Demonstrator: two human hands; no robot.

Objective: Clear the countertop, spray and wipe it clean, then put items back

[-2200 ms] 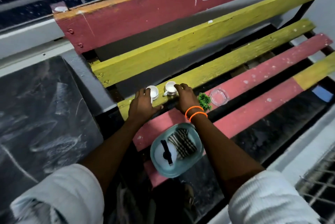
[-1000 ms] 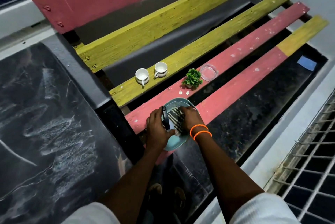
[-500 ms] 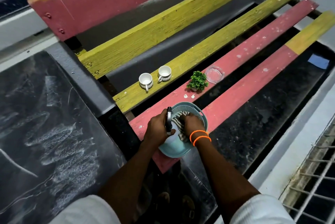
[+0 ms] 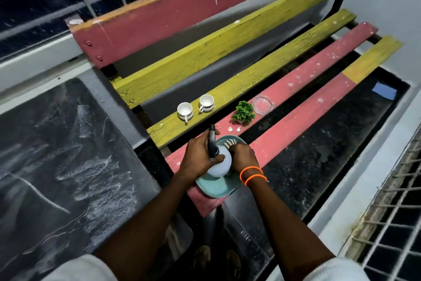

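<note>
Over teal basin: white round spray bottle, black nozzle.

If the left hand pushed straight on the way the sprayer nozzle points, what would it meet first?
Probably the nearer white cup on the yellow slat. The left hand holds the spray bottle with its nozzle aimed up the bench towards that cup, though depth is unclear from one view.

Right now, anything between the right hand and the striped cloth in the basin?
Nothing visible. The right hand is already down on the striped cloth inside the teal basin. The spray bottle, gripped by the left hand, sits just beside it, not between.
</note>
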